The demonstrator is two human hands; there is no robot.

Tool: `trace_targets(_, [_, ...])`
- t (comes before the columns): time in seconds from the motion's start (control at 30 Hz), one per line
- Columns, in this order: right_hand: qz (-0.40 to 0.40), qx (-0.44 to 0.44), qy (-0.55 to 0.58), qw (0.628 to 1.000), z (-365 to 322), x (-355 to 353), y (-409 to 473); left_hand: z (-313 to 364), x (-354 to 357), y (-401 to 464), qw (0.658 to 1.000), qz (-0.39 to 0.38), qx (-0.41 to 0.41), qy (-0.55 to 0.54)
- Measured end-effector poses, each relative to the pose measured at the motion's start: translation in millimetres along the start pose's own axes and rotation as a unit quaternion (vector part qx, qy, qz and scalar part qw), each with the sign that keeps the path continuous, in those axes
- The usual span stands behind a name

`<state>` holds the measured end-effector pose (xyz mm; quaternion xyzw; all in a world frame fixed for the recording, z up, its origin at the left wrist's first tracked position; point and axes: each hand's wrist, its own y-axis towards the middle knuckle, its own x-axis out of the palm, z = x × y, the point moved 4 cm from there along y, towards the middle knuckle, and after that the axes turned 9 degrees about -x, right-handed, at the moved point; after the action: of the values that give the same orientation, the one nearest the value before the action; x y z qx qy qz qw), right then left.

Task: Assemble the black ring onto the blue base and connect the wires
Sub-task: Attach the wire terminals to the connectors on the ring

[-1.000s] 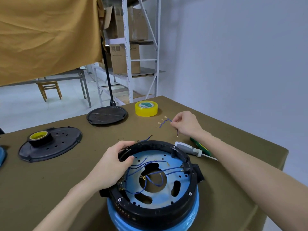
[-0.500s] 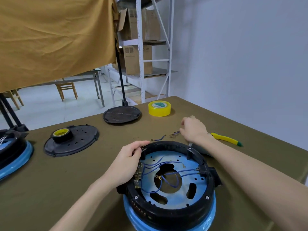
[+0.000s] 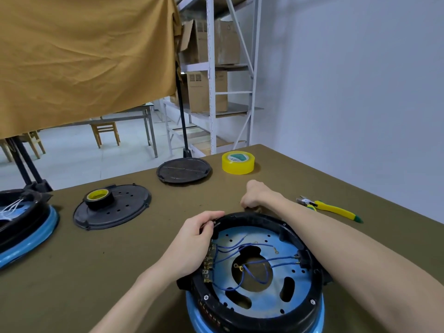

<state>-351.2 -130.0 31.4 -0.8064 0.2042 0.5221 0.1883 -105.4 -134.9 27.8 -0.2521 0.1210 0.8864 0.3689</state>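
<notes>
Left hand (image 3: pixel 192 243) grips the rim of the black ring (image 3: pixel 298 306), which already sits on the blue base (image 3: pixel 199 319) at the counter's near edge. Blue wires (image 3: pixel 254 264) lie partly loose inside, so connecting appears unfinished. Right hand (image 3: pixel 255 194) is curled behind the ring; whether its fingers hold anything cannot be told.

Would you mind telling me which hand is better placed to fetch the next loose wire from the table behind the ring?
Probably the right hand: it is already down on the table just behind the black ring, where small wire pieces lie. The left hand grips the ring's near-left rim and seems to steady it.
</notes>
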Motion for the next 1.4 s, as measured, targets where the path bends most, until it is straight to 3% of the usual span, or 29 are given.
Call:
trace_targets(0.07, [-0.006,-0.025,0.007,1.0,1,1,0,1,0,0,1.0,0.001,0.001,-0.001])
trace_targets(0.17, [0.019,-0.102,0.109,0.989,-3,-6,-12,3,-1,-2,1.0,0.004,0.005,-0.002])
trace_targets(0.37, [0.06,-0.232,0.365,0.9,-29,-36,-89,3,-2,-1,1.0,0.004,0.01,0.01])
trace_targets(0.57, [-0.079,-0.294,0.523,0.796,-38,-42,-153,3,-4,0,1.0,-0.011,0.006,0.019])
trace_targets(0.8, [-0.179,-0.284,0.601,0.726,-38,-38,-175,14,-9,-10,0.996,0.035,0.058,0.065])
trace_targets(0.9, [-0.187,-0.282,0.608,0.718,-38,-36,-181,38,-21,-22,0.986,0.111,0.122,-0.038])
trace_targets(1.0, [-0.166,-0.284,0.592,0.736,-38,-35,-187,65,-29,-37,0.969,0.069,0.17,-0.165])
trace_targets(1.1, [-0.117,-0.298,0.547,0.773,-39,-35,-192,79,-27,-48,0.964,0.027,0.192,-0.18])
trace_targets(1.23, [-0.103,-0.305,0.571,0.755,-43,-32,-199,80,-19,-51,0.963,-0.025,0.204,-0.174])
trace_targets(1.4, [-0.023,-0.317,0.576,0.753,-38,-39,-201,72,-23,-45,0.953,-0.048,0.205,-0.218])
